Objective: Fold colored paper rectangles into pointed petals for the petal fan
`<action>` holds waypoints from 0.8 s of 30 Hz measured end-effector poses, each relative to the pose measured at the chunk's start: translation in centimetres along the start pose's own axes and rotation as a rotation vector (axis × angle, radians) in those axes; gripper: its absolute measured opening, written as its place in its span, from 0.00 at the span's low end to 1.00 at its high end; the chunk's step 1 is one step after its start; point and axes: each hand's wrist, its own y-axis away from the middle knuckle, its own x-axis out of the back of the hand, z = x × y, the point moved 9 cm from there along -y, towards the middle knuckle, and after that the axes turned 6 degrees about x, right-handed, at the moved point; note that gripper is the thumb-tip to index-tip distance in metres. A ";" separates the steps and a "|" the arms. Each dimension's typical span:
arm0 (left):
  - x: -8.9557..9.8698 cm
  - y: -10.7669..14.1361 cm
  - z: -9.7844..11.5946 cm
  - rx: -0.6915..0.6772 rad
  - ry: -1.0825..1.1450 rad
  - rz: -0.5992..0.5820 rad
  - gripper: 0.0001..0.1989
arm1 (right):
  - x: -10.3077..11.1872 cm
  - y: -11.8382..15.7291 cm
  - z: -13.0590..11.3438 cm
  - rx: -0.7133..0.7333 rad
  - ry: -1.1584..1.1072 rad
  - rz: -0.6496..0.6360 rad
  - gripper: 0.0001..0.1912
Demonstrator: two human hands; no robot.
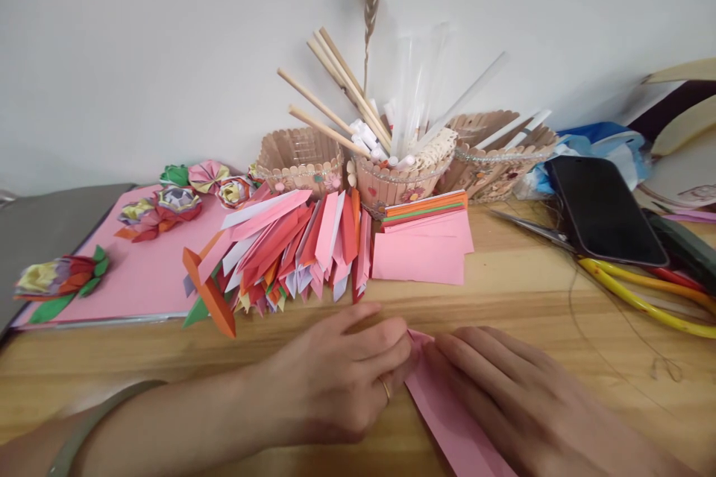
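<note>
A strip of pink paper (447, 417) lies slanted on the wooden table at the front. My left hand (347, 373), with a ring and a bangle, has its fingers curled together at the paper's upper end. The thumb side of that grip is partly hidden. My right hand (509, 387) lies flat over the paper's right side, fingers stretched out and pressing on it. Beyond my hands is a fanned row of folded colored paper pieces (280, 246). To the right of that row sits a stack of flat paper rectangles (419, 257), a pink one on top.
Three stick-built baskets stand along the wall, the middle one (397, 182) holding pens, wooden sticks and clear tubes. Folded paper flowers (61, 279) rest at left on a pink sheet (151, 279). At right are a phone (607, 209), yellow-handled scissors (643, 294) and loose thread.
</note>
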 end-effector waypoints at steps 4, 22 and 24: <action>-0.2 0.4 -0.1 0.031 0.007 0.007 0.10 | 0.1 0.0 0.2 0.008 -0.023 0.004 0.29; -0.5 0.6 -0.3 -0.007 -0.086 -0.107 0.13 | 0.1 1.1 1.5 0.069 -0.060 -0.097 0.31; -0.6 0.5 -0.4 -0.003 -0.068 -0.116 0.12 | 0.4 1.8 1.9 0.058 -0.080 -0.090 0.30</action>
